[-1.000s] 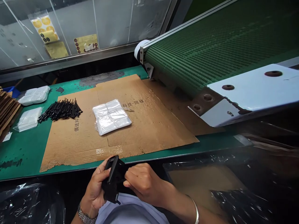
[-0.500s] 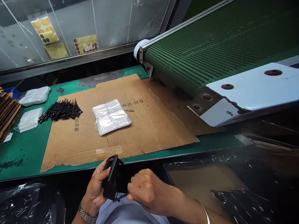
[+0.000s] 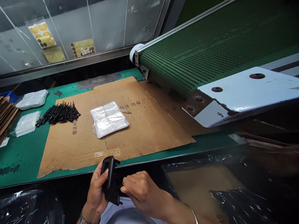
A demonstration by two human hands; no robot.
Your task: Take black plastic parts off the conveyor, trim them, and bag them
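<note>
Change on record: the right hand (image 3: pixel 141 191) is sitting nearer the black part (image 3: pixel 109 183) than half a second ago, and the part is standing slightly more upright; this is suggesting (a judgement only) that work on its right side is still going on.

Right hand: fingers curling inward beside the part; whether they are pinching anything, the dark gap is hiding.

Left hand (image 3: pixel 96 191): grasping the part, thumb pressing on its frame.

Black part, one: being held up by the near edge of the green bench (image 3: pixel 21 158); showing a long, rimmed recess, small prongs jutting at upper and lower right.

Beyond: a plastic-wrapped stack (image 3: pixel 109 119) is lying on a cardboard sheet (image 3: pixel 67 152); black rods (image 3: pixel 59 113) are lying heaped to its left.
</note>
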